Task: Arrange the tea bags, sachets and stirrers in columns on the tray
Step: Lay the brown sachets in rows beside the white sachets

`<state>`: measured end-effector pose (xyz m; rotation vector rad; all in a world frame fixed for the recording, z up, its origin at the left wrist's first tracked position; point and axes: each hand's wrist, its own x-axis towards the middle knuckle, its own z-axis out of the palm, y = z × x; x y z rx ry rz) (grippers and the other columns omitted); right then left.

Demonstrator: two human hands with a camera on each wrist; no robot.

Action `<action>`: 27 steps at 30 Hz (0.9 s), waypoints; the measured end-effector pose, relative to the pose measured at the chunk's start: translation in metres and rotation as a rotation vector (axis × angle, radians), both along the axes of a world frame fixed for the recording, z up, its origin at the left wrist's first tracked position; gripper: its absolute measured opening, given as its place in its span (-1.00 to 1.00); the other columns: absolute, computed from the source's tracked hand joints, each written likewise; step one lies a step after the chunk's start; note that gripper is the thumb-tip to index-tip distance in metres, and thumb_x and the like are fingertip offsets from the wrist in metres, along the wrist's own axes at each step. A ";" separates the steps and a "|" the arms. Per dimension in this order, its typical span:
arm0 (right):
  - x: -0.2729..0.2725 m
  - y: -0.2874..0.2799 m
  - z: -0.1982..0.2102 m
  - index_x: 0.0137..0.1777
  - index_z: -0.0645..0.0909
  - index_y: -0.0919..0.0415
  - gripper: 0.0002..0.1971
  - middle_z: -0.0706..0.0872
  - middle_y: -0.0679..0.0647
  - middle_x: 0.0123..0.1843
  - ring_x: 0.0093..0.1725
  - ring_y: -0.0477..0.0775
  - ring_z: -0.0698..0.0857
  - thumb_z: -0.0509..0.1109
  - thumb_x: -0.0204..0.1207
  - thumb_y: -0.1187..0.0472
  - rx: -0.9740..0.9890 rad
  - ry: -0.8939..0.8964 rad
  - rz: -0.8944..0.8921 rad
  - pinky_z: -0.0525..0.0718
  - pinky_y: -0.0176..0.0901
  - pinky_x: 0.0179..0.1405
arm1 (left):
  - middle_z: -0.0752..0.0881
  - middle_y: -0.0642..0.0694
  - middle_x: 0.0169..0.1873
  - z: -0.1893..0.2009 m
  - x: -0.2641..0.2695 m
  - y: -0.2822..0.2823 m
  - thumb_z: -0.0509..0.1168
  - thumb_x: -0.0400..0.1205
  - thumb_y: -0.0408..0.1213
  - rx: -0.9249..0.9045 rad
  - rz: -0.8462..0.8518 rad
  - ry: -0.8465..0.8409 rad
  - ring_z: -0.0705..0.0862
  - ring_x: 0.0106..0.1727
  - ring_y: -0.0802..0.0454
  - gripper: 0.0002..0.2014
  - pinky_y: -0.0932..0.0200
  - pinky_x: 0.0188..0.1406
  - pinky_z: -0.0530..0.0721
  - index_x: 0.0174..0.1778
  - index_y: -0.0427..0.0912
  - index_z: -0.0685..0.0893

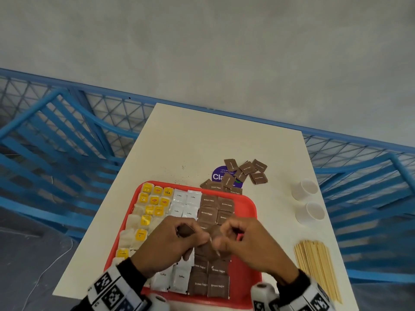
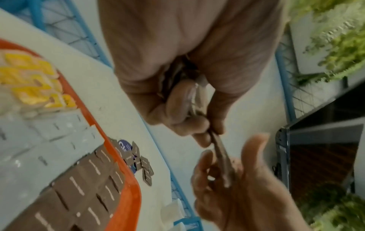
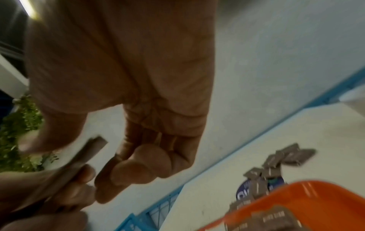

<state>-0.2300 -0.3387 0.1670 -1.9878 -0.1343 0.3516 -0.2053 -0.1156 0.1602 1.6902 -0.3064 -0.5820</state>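
Note:
A red tray [image 1: 251, 212] holds yellow tea bags [image 1: 155, 199] on the left, white coffee sachets [image 1: 185, 204] in the middle and brown sugar sachets [image 1: 215, 207] on the right. Both hands hover over the tray's middle. My left hand [image 1: 193, 241] grips a small stack of brown sugar sachets [image 1: 185, 230]. One sachet [image 2: 221, 156] sticks out past its fingertips. The end of that sachet [image 3: 82, 159] lies between the thumb and curled fingers of my right hand [image 1: 226, 236]; contact is unclear. A bundle of wooden stirrers [image 1: 316, 265] lies on the table, right of the tray.
More brown sachets [image 1: 244, 171] lie scattered beyond the tray around a purple sticker [image 1: 216, 175]. Two white paper cups [image 1: 304, 189] lie on their sides at the right. Blue chairs [image 1: 56, 142] stand on both sides of the cream table [image 1: 202, 142].

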 end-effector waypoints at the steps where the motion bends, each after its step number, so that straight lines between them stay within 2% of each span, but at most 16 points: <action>1: -0.006 0.003 -0.005 -0.31 0.65 0.19 -0.50 0.59 0.04 -0.41 -0.38 -0.10 0.47 0.58 0.33 -0.29 -0.007 0.026 0.029 0.44 -0.19 -0.34 | 0.60 -0.16 -0.59 -0.001 -0.003 -0.001 0.47 0.58 -0.11 -0.031 0.074 0.028 0.49 -0.57 0.04 -0.77 0.30 -0.55 0.43 -0.27 -0.20 0.80; 2: -0.012 0.006 -0.010 -0.30 0.65 0.23 -0.48 0.59 0.08 -0.41 -0.37 -0.08 0.48 0.53 0.39 -0.29 -0.002 0.046 0.065 0.43 -0.16 -0.32 | 0.58 -0.18 -0.59 -0.003 -0.005 -0.001 0.47 0.58 -0.13 -0.054 0.125 0.057 0.47 -0.56 0.02 -0.78 0.29 -0.58 0.40 -0.28 -0.20 0.80; 3: -0.015 0.008 -0.012 -0.30 0.67 0.23 -0.51 0.63 0.03 -0.41 -0.37 -0.09 0.52 0.50 0.46 -0.26 0.028 0.066 0.076 0.45 -0.16 -0.30 | 0.57 -0.20 -0.59 -0.004 -0.007 -0.001 0.47 0.58 -0.16 -0.070 0.162 0.089 0.46 -0.55 0.01 -0.79 0.29 -0.59 0.38 -0.28 -0.21 0.80; 6: -0.018 0.003 -0.010 -0.26 0.77 0.15 -0.67 0.74 -0.03 -0.40 -0.38 -0.13 0.63 0.42 0.59 -0.07 0.188 0.110 -0.053 0.54 -0.28 -0.29 | 0.53 -0.25 -0.57 -0.009 -0.008 0.004 0.47 0.54 -0.17 -0.138 0.251 0.208 0.41 -0.57 0.01 -0.78 0.28 -0.59 0.31 -0.29 -0.27 0.78; 8: -0.019 0.002 -0.010 -0.24 0.76 0.19 -0.73 0.73 -0.03 -0.40 -0.40 -0.15 0.61 0.42 0.57 0.03 0.252 0.099 -0.168 0.54 -0.32 -0.30 | 0.52 -0.24 -0.56 -0.012 -0.009 0.006 0.48 0.50 -0.15 -0.180 0.291 0.283 0.40 -0.59 0.03 -0.74 0.28 -0.58 0.27 -0.32 -0.31 0.74; 10: -0.019 0.006 -0.011 -0.15 0.75 0.23 -0.80 0.75 -0.05 -0.33 -0.35 -0.15 0.63 0.50 0.50 0.07 0.287 0.098 -0.225 0.56 -0.33 -0.28 | 0.54 -0.24 -0.57 -0.014 -0.010 0.004 0.48 0.49 -0.17 -0.198 0.295 0.317 0.41 -0.61 0.04 -0.75 0.28 -0.58 0.24 -0.31 -0.33 0.74; 13: -0.020 0.015 -0.017 -0.13 0.79 0.28 -0.76 0.78 -0.01 -0.36 -0.39 -0.13 0.65 0.57 0.42 0.07 0.298 0.100 -0.262 0.57 -0.34 -0.32 | 0.52 -0.26 -0.56 -0.019 -0.013 -0.002 0.48 0.50 -0.18 -0.172 0.271 0.325 0.41 -0.62 0.04 -0.74 0.27 -0.59 0.27 -0.26 -0.36 0.75; 16: -0.019 0.015 -0.018 -0.21 0.80 0.25 -0.77 0.81 0.12 -0.33 -0.35 -0.06 0.69 0.54 0.49 0.07 0.295 0.039 -0.327 0.60 -0.29 -0.26 | 0.52 -0.27 -0.55 -0.019 -0.014 -0.007 0.49 0.48 -0.14 -0.150 0.263 0.320 0.41 -0.61 0.04 -0.70 0.27 -0.59 0.29 -0.25 -0.37 0.74; 18: -0.016 0.014 -0.021 -0.27 0.77 0.23 -0.73 0.75 0.09 -0.37 -0.38 -0.06 0.61 0.47 0.56 0.06 0.319 0.011 -0.426 0.54 -0.30 -0.31 | 0.52 -0.25 -0.53 -0.019 -0.009 -0.014 0.49 0.48 -0.13 -0.166 0.283 0.322 0.41 -0.60 0.07 -0.65 0.27 -0.59 0.28 -0.22 -0.44 0.71; 19: -0.012 0.012 -0.022 -0.26 0.77 0.21 -0.73 0.73 0.08 -0.38 -0.39 -0.07 0.58 0.43 0.60 0.08 0.349 0.011 -0.502 0.52 -0.31 -0.34 | 0.54 -0.25 -0.51 -0.018 -0.004 -0.018 0.48 0.48 -0.12 -0.183 0.302 0.328 0.42 -0.58 0.07 -0.63 0.28 -0.59 0.27 -0.21 -0.46 0.70; 21: -0.004 0.010 -0.020 -0.11 0.80 0.16 -0.81 0.77 0.08 -0.30 -0.38 -0.08 0.62 0.39 0.64 0.14 0.417 0.047 -0.582 0.56 -0.32 -0.39 | 0.64 -0.25 -0.39 -0.017 0.006 -0.025 0.48 0.49 -0.11 -0.243 0.352 0.359 0.46 -0.54 0.07 -0.66 0.29 -0.62 0.27 -0.19 -0.40 0.72; 23: 0.001 0.010 -0.019 0.03 0.80 0.15 -0.87 0.82 0.06 -0.21 -0.33 -0.09 0.68 0.45 0.60 0.15 0.401 0.084 -0.494 0.61 -0.32 -0.37 | 0.72 -0.24 -0.27 -0.018 0.012 -0.032 0.47 0.53 -0.13 -0.277 0.369 0.390 0.51 -0.50 0.05 -0.68 0.31 -0.64 0.31 -0.14 -0.39 0.72; 24: 0.002 0.011 -0.019 0.03 0.79 0.19 -0.87 0.82 0.06 -0.21 -0.32 -0.09 0.70 0.48 0.58 0.17 0.364 0.080 -0.451 0.62 -0.32 -0.35 | 0.72 -0.23 -0.28 -0.020 0.013 -0.035 0.47 0.55 -0.14 -0.266 0.360 0.391 0.53 -0.50 0.04 -0.69 0.31 -0.63 0.34 -0.12 -0.39 0.71; 27: 0.004 0.001 -0.036 -0.12 0.77 0.34 -0.83 0.75 0.03 -0.37 -0.41 -0.14 0.63 0.48 0.59 0.23 0.291 0.059 -0.452 0.55 -0.35 -0.38 | 0.74 -0.15 -0.33 -0.029 0.007 -0.038 0.45 0.59 -0.11 -0.194 0.347 0.377 0.59 -0.46 0.03 -0.76 0.28 -0.57 0.37 -0.16 -0.26 0.76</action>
